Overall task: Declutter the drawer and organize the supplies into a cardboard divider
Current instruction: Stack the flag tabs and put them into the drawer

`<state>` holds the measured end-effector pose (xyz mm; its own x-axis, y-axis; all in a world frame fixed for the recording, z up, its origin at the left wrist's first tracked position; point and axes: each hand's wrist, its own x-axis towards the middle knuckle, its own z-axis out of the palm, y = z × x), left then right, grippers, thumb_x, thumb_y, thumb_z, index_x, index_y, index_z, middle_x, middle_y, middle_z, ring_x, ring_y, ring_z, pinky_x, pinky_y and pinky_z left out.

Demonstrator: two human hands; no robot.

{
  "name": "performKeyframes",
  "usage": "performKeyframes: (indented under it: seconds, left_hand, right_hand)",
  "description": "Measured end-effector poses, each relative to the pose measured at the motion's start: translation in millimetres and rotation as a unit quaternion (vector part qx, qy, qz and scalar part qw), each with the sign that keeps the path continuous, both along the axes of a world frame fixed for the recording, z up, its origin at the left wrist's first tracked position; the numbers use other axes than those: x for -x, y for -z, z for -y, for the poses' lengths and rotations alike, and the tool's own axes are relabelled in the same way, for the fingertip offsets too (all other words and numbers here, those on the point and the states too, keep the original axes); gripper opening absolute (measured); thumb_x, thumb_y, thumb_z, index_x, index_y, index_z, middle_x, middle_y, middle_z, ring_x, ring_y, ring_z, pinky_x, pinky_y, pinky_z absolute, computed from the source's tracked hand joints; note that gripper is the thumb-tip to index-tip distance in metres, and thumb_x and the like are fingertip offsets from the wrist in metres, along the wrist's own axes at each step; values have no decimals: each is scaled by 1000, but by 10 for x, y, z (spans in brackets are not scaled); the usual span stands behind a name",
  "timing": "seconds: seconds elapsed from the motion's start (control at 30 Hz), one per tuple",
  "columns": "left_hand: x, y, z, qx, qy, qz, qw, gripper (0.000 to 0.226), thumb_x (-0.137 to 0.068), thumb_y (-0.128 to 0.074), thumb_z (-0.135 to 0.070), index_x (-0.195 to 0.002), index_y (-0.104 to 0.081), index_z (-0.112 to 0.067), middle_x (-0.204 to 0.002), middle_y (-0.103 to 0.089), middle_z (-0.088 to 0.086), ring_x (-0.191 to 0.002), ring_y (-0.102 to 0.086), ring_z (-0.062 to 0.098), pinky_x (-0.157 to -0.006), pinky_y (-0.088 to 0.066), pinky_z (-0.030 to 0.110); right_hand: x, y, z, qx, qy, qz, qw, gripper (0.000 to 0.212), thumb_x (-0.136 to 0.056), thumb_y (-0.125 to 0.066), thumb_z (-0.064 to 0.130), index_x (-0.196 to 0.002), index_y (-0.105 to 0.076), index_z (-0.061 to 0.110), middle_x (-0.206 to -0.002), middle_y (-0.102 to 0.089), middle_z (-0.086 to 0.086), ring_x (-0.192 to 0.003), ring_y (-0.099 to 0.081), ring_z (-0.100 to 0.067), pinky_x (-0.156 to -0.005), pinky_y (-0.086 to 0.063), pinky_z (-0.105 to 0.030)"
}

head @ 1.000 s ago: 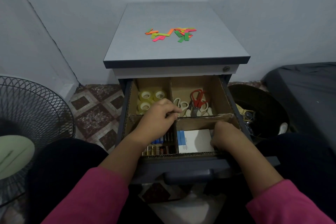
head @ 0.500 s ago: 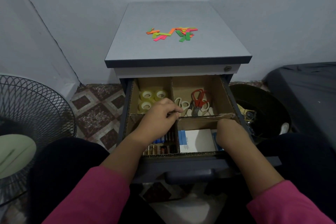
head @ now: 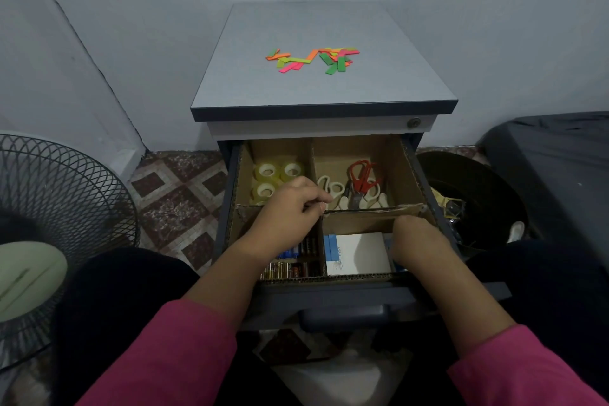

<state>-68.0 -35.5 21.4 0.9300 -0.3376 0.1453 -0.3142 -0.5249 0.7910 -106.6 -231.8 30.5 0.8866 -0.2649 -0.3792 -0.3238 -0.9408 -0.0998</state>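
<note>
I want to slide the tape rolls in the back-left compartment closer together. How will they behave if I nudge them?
The tape rolls lie flat on their sides with the core holes up, so they will probably slide, not roll. They look small and likely light. The cardboard divider walls hem them in, so they should stop there. If one tips onto its edge, it could roll.

Bare left hand [head: 290,214] and right hand [head: 418,241], pink long sleeves [head: 171,356] (pushed up the forearms), dark trousers [head: 108,290].

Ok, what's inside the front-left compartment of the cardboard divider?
Batteries lie along the front of that compartment of the cardboard divider. The left hand and its forearm hang over the rest, so whatever sits further back there is covered.
</note>
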Motion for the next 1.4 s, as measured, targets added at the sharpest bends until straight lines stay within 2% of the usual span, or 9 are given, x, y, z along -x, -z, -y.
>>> performKeyframes:
  seconds: [0.23,0.4,0.5,0.6,0.67,0.9,1.0,1.1,1.4]
  left_hand:
    - [11,-8,-1,3,-1,-5,1000,17,-92,-60,-13,-103,-71,-20,-100,-55,-15,-101,-56,6,-95,-48,31]
    - [-1,-7,-2,0,3,-2,1000,18,-92,-59,-12,-104,-71,-19,-100,-54,-15,-101,-55,6,-94,-48,30]
    - [4,-7,-6,1,3,-3,1000,18,-92,-60,-13,-104,-71,-20,-99,-54,-16,-101,-55,5,-95,-48,31]
    - [-4,6,-10,-3,5,-3,1000,18,-92,-59,-13,-103,-72,-21,-100,-54,-16,-101,-55,5,-95,-47,30]
    - [-6,5,-13,-3,7,-7,1000,18,-93,-59,-13,-103,-71,-22,-100,-54,-17,-101,-55,4,-95,-47,30]
    - [97,-164,-50,-3,77,-13,997,43,-84,-42,12,-92,-68,-21,-97,-60,-7,-95,-58,0,-89,-47,23]
    - [159,-212,8,-160,160,8,974,34,-81,-42,4,-89,-58,-24,-91,-63,-13,-95,-48,-3,-91,-37,24]
    - [196,-214,89,-296,191,48,935,16,-86,-46,-17,-94,-48,-30,-97,-52,-13,-102,-41,11,-94,-34,28]
    - [215,-133,173,-389,226,68,890,19,-81,-27,-39,-92,-41,-32,-95,-47,-6,-94,-42,18,-97,-30,33]
  right_hand:
    - [-13,-67,-2,-17,5,-3,1000,19,-92,-53,11,-106,-62,2,-109,-63,-13,-102,-62,-28,-79,-49,-33]
    - [-144,-100,-77,-76,3,-82,994,28,-86,-67,20,-108,-66,4,-98,-67,-9,-90,-65,-23,-80,-53,-32]
    - [-141,-24,-62,-42,-19,-49,998,32,-85,-67,23,-112,-65,5,-106,-66,-10,-97,-64,-24,-81,-52,-30]
    - [-109,-8,-18,-49,-57,-24,997,24,-81,-72,22,-104,-66,21,-113,-60,-3,-104,-60,-22,-87,-52,-32]
    - [-94,10,-23,-62,-96,-30,993,35,-78,-75,22,-110,-63,31,-120,-57,0,-107,-58,-21,-90,-51,-34]
    - [-63,65,-134,-61,-165,23,984,45,-75,-75,31,-117,-62,39,-115,-60,4,-103,-58,-17,-84,-51,-33]
    - [-75,54,-134,-67,-171,37,982,45,-75,-74,35,-118,-62,40,-112,-62,5,-102,-58,-16,-84,-51,-33]
    - [-68,88,-110,-57,-180,47,981,39,-79,-69,32,-117,-63,42,-115,-63,4,-103,-60,-18,-83,-51,-32]
    - [-74,192,-162,-42,-208,78,974,22,-83,-59,35,-105,-63,35,-103,-65,0,-94,-63,-23,-72,-50,-32]
